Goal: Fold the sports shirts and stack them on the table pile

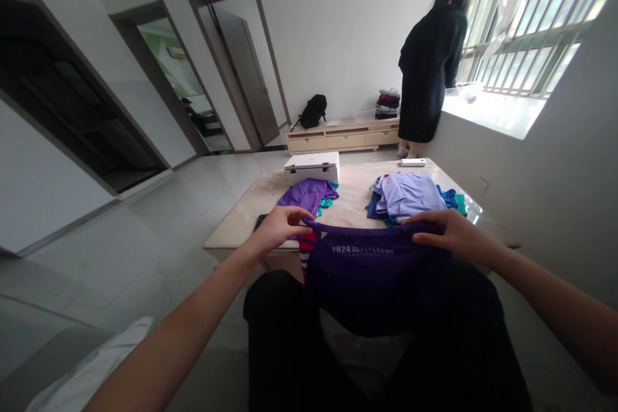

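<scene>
Fingers of the left hand (pixel 280 226) are pinched shut on the top left corner of a dark purple T-shirt (pixel 371 280), thumb on the near side, while the right hand (pixel 451 233) lies curled over the top right corner, its fingers closed on the same edge. Stretched between the two hands, the shirt hangs down over the near edge of the marble-topped table (pixel 355 190) onto the person's lap, white print reading 2024 facing up. At eleven o'clock from the shirt, just beyond the left hand, lies a lighter purple garment (pixel 309 194); past that, at twelve, sits a white cardboard box (pixel 312 167). At one o'clock, just beyond the right hand, a pile of folded clothes (pixel 408 196) is topped by a lavender piece. Farther off at one o'clock another person in black (pixel 429 64) stands at the barred window (pixel 521 19), back turned. A black backpack (pixel 313 111) rests on a low cabinet (pixel 342 135) at twelve
</scene>
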`<control>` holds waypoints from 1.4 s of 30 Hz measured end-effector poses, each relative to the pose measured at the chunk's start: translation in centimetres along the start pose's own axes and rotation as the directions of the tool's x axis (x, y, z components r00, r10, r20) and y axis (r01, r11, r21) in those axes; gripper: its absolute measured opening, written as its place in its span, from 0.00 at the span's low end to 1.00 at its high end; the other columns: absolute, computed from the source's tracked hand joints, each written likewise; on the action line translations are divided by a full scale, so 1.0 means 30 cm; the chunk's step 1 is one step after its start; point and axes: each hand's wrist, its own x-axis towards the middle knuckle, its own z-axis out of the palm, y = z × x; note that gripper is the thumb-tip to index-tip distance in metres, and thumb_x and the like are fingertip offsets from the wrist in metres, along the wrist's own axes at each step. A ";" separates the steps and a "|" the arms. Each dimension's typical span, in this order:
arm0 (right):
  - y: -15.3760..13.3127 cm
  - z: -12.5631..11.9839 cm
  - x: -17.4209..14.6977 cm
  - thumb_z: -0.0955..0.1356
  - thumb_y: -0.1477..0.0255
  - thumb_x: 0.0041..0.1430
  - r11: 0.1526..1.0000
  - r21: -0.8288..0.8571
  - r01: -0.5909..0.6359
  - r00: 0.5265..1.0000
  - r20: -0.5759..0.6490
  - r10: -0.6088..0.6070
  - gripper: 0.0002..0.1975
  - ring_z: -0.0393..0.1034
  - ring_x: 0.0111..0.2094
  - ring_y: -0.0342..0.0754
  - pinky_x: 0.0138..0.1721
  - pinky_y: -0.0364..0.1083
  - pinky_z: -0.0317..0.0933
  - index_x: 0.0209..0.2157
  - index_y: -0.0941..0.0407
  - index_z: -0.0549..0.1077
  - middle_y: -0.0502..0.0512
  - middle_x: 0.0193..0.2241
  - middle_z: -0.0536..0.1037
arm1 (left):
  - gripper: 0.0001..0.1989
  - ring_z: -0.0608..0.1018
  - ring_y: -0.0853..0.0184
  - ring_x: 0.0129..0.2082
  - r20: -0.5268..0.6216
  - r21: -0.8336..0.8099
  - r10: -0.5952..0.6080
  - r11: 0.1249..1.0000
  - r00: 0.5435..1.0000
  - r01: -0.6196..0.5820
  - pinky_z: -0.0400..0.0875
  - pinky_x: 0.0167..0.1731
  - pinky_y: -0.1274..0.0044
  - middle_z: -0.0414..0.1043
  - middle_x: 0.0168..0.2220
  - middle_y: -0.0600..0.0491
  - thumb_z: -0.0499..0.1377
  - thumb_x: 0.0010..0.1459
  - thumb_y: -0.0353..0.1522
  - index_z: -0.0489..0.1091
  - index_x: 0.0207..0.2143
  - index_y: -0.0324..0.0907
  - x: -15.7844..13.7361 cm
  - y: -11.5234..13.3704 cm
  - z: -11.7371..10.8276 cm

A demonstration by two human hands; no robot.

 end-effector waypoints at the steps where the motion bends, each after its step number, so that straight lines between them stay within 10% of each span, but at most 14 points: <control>1: -0.002 -0.004 -0.001 0.75 0.53 0.53 0.998 -0.056 0.004 1.000 0.014 -0.004 0.23 0.77 0.39 0.57 0.40 0.51 0.70 0.45 0.53 0.83 0.55 0.38 0.84 | 0.17 0.79 0.65 0.32 0.005 0.016 0.004 1.000 1.000 -0.004 0.73 0.34 0.76 0.81 0.32 0.50 0.74 0.42 0.34 0.81 0.36 0.38 -0.002 0.004 0.000; 8: 0.013 0.001 0.010 0.72 0.56 0.58 0.980 -0.197 0.020 0.987 -0.152 -0.050 0.16 0.76 0.34 0.54 0.38 0.49 0.66 0.38 0.54 0.82 0.54 0.32 0.83 | 0.17 0.74 0.69 0.27 0.044 0.127 0.013 0.992 0.999 -0.018 0.65 0.27 0.79 0.77 0.28 0.53 0.73 0.45 0.38 0.81 0.37 0.39 -0.007 0.016 0.019; 22: 0.044 0.010 0.042 0.70 0.60 0.61 0.994 -0.021 0.106 0.991 -0.080 -0.107 0.16 0.78 0.46 0.57 0.54 0.56 0.69 0.45 0.53 0.81 0.57 0.44 0.83 | 0.13 0.74 0.67 0.27 0.089 0.243 0.045 0.968 0.995 -0.065 0.65 0.27 0.79 0.76 0.27 0.54 0.71 0.46 0.39 0.80 0.31 0.39 -0.009 0.048 0.020; 30: -0.011 -0.021 -0.002 0.75 0.53 0.54 0.975 0.207 0.086 0.995 -0.076 -0.072 0.21 0.78 0.38 0.54 0.40 0.49 0.72 0.41 0.56 0.82 0.58 0.36 0.83 | 0.10 0.79 0.63 0.34 0.094 0.213 0.127 0.966 0.988 -0.144 0.73 0.36 0.74 0.80 0.35 0.49 0.65 0.54 0.37 0.79 0.36 0.40 -0.035 0.057 -0.011; 35: -0.208 -0.016 -0.029 0.71 0.58 0.63 0.909 0.294 0.294 0.936 0.106 -0.336 0.16 0.77 0.34 0.51 0.40 0.48 0.71 0.31 0.56 0.82 0.59 0.32 0.82 | 0.14 0.80 0.59 0.41 0.245 0.070 0.429 0.887 0.869 -0.457 0.73 0.50 0.65 0.81 0.36 0.46 0.60 0.64 0.41 0.79 0.30 0.44 -0.078 0.180 0.069; 42: -0.361 0.012 -0.033 0.70 0.66 0.66 0.813 0.378 0.442 0.878 0.001 -0.478 0.11 0.76 0.36 0.49 0.40 0.48 0.71 0.32 0.54 0.81 0.57 0.34 0.81 | 0.21 0.79 0.59 0.36 0.164 -0.066 0.629 0.776 0.760 -0.627 0.72 0.50 0.62 0.82 0.32 0.48 0.58 0.65 0.49 0.78 0.26 0.47 -0.097 0.261 0.149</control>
